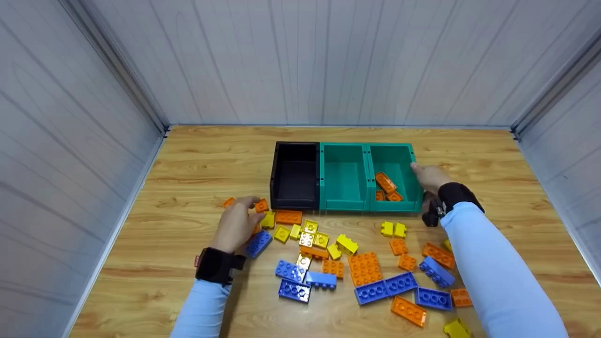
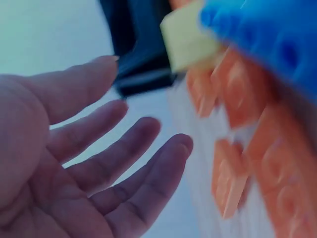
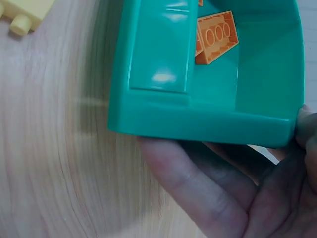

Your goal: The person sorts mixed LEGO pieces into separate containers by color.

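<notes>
My left grip [image 1: 233, 226] is loose, fingers apart, right by an orange brick [image 1: 261, 205] and a yellow brick [image 1: 268, 219] on the surface [image 1: 202, 159], near the black bin [image 1: 295, 205]; over here my right grip [image 1: 432, 178] is clamped on the end green bin [image 1: 399, 206] at its side, orange bricks [image 1: 385, 182] lying inside!

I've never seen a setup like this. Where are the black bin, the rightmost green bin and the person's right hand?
Black bin [image 1: 296, 188]: head view, its inside bottom.
Rightmost green bin [image 1: 404, 175]: head view, a bare inside surface.
Right hand [image 1: 431, 177]: head view, back of the hand.
</notes>
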`<state>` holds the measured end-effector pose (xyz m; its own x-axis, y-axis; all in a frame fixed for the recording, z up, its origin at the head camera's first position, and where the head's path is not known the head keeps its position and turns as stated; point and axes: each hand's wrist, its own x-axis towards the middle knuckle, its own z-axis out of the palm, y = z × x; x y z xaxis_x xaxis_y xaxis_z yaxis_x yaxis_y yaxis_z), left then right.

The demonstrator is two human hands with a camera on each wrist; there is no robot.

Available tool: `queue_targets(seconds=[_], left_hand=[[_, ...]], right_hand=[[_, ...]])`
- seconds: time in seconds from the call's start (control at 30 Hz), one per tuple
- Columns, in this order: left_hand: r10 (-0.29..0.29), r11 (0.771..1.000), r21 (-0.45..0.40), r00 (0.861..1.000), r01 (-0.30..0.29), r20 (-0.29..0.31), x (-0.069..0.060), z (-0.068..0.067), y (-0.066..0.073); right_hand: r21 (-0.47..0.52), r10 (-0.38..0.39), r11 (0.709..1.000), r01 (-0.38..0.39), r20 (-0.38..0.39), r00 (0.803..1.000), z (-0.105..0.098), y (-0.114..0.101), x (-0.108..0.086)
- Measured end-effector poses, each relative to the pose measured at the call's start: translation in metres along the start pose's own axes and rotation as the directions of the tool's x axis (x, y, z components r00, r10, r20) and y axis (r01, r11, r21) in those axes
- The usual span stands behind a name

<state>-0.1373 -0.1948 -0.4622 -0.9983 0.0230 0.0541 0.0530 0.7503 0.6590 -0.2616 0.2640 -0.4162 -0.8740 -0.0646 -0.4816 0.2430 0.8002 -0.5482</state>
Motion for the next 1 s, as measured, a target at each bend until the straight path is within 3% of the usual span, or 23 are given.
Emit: queue_targets(seconds=[0.2, 0.33, 0.47, 0.73, 0.83, 1.0], left_hand=[[0.036, 0.989, 0.141, 0.998, -0.044, 0.061, 0.005, 0.023, 0.004], [0.035, 0.976, 0.214, 0.997, -0.050, 0.073, 0.006, 0.032, 0.002], [0.045, 0.969, 0.238, 0.997, -0.061, 0.070, 0.006, 0.033, -0.001], [-0.017, 0.942, 0.336, 0.998, -0.005, 0.063, 0.004, 0.029, -0.004], [0.025, 0.945, 0.325, 0.998, -0.042, 0.056, 0.002, 0.029, -0.005], [0.155, 0.958, 0.244, 0.988, -0.153, 0.011, -0.002, 0.030, -0.001]], right_hand=[[-0.025, 0.007, 1.000, -0.007, -0.006, 1.000, 0.006, -0.005, 0.004], [-0.070, -0.007, 0.998, 0.006, -0.009, 1.000, 0.009, -0.005, 0.006], [-0.089, -0.027, 0.996, 0.026, -0.011, 1.000, 0.011, -0.006, 0.006], [-0.076, -0.030, 0.997, 0.029, -0.005, 1.000, 0.014, -0.008, 0.007], [-0.054, -0.023, 0.998, 0.023, 0.006, 1.000, 0.016, -0.005, 0.009], [-0.110, -0.041, 0.993, 0.039, -0.009, 0.999, 0.019, 0.001, 0.011]])
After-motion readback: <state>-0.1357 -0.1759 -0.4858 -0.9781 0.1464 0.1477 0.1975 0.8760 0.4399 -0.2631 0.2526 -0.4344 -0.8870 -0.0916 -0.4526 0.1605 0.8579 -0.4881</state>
